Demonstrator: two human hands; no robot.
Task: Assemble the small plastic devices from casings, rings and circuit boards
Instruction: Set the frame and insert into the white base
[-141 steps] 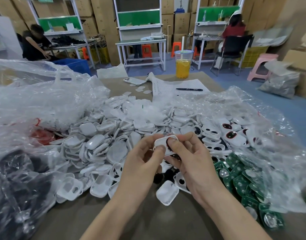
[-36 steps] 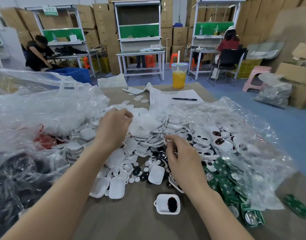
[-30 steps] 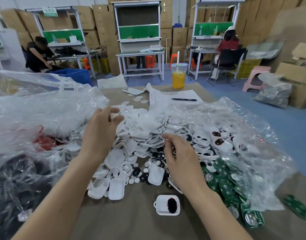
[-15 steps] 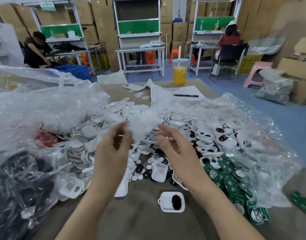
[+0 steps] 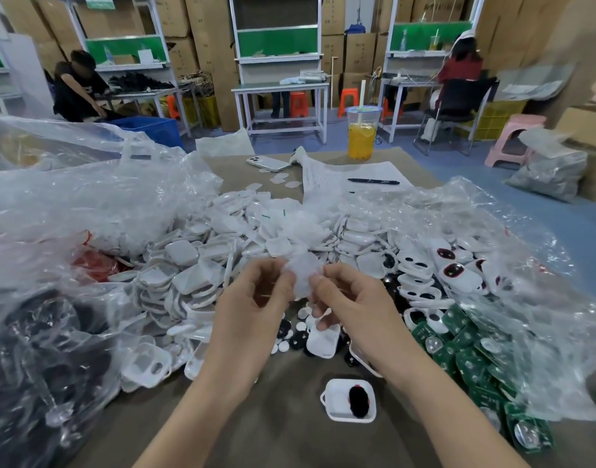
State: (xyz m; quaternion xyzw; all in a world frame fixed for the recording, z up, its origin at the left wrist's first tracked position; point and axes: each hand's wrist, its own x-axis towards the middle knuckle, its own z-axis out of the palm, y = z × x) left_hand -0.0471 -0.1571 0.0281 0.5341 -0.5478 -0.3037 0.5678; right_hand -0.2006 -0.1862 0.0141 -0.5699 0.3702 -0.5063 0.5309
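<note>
My left hand and my right hand meet above the table and pinch a small translucent white plastic piece between their fingertips; motion blurs it. A heap of white casings spreads behind and to the left. One white casing with a dark part inside lies alone on the table in front of my arms. Green circuit boards are piled at the right, partly under a clear bag. Small black and white round pieces lie below my hands.
Clear plastic bags rise at the left, one holding dark parts. Far across the table stand a drink cup, a phone, and paper with a pen. Two people sit at benches behind.
My hands let go of the casing, now lying on the table. My left hand reached into the heap at the left, then both came together in the middle holding a translucent piece.
</note>
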